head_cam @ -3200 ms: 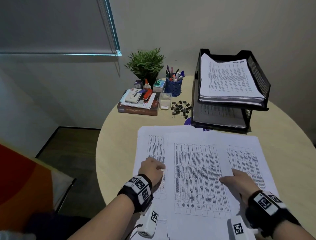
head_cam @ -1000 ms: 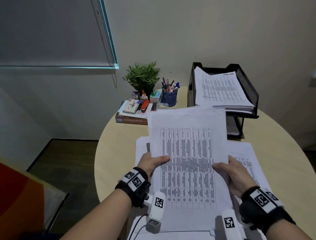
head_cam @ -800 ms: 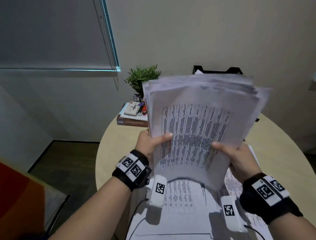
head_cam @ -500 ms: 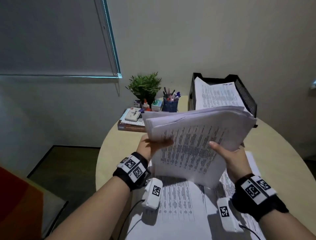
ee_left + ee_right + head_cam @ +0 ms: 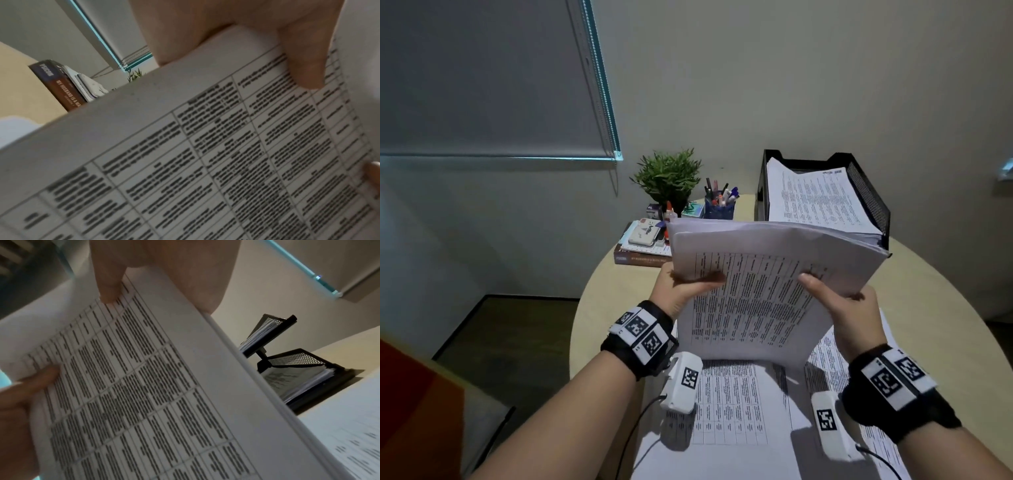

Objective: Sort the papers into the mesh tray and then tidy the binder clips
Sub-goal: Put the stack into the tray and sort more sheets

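A round pale counter (image 5: 945, 308) stands against a plain wall, a lowered blind (image 5: 482, 78) at the far left. Both hands hold a stack of papers (image 5: 756, 301) tilted up above the counter's near middle: the left hand (image 5: 681, 291) pinches its left edge, thumb on the printed face, and the right hand (image 5: 852, 315) pinches its right edge the same way; the fingers behind the stack are hidden. More sheets (image 5: 739, 411) lie flat beneath. At the far right the black mesh tray (image 5: 873, 202) holds paper in its upper tier. Only the right wrist view shows the lower tier (image 5: 298, 360), also filled. The left wrist view shows a book (image 5: 59, 87) spine, its title cut off. A plant (image 5: 667, 174) and pen cup (image 5: 719, 205) stand far centre. The held stack hides the counter just behind it.
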Demonstrator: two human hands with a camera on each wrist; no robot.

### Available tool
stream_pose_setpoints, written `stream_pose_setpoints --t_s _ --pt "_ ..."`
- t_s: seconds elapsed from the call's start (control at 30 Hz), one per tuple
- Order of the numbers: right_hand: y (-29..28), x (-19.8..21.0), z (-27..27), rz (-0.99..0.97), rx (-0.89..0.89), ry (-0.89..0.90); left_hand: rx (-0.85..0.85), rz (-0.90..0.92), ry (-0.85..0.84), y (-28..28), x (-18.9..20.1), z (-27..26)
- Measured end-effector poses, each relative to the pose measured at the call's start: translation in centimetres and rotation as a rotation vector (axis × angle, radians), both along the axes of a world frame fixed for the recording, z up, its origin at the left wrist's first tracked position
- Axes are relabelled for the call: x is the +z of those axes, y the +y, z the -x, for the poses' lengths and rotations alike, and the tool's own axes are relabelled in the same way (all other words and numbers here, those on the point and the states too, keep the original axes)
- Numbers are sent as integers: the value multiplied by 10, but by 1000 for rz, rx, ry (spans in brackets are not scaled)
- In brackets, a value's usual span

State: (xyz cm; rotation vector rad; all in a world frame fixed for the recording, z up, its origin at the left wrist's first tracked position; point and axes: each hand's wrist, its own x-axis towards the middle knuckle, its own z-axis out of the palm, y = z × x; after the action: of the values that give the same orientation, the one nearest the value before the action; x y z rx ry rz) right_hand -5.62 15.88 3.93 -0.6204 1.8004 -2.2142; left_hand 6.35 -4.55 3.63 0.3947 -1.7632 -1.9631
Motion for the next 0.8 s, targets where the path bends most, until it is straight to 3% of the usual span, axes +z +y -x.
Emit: stream_pose_setpoints --t_s 0.27,0.43,0.6,0.8 --pt "-12 -19 -5 -79 18 -79 76 -73 -83 6 -10 3" --pt "-11 -13 3 -16 -9 -82 73 -71 -6 2 -3 5" --pt "-14 -45 -6 -185 5 -223 124 -116 -266 9 -35 3" --pt "-8 -50 -8 -167 -18 -250 180 -168 -337 11 -46 4"
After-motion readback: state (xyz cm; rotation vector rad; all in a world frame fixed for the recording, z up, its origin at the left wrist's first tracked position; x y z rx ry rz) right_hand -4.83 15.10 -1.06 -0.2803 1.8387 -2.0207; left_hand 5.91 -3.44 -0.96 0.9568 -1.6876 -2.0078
